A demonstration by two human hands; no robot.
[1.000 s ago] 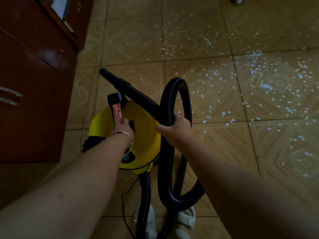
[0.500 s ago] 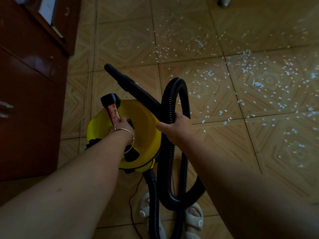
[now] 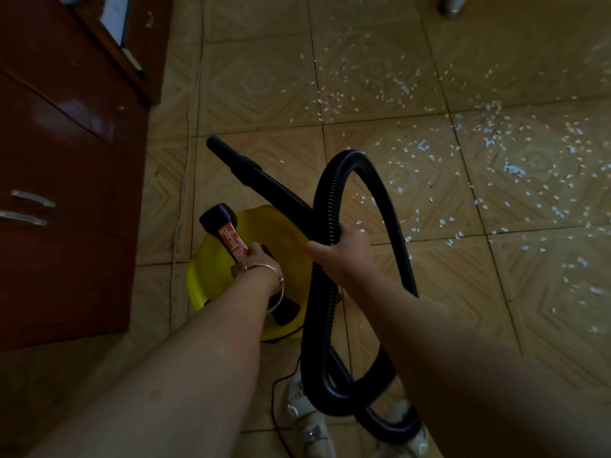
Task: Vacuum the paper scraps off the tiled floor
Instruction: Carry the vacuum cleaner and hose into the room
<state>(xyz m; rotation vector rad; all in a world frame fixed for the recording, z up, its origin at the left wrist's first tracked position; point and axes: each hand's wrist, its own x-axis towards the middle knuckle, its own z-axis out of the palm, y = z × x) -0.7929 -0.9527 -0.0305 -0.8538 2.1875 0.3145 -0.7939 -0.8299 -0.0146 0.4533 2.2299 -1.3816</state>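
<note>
Tiled floor (image 3: pixel 258 77) fills frame. Dark red cabinet (image 3: pixel 66 160) blocks left side, white cord (image 3: pixel 188 153) along its foot. Yellow vacuum (image 3: pixel 205 269) lower centre, near cabinet. Hose (image 3: pixel 325 193) loops across centre; nozzle (image 3: pixel 231 157) points upper left. Paper scraps (image 3: pixel 515 168) scattered upper right, apart from nozzle. Your left hand (image 3: pixel 259 259) grips vacuum's handle (image 3: pixel 231 239); your right hand (image 3: pixel 344 252) curls round hose.
</note>
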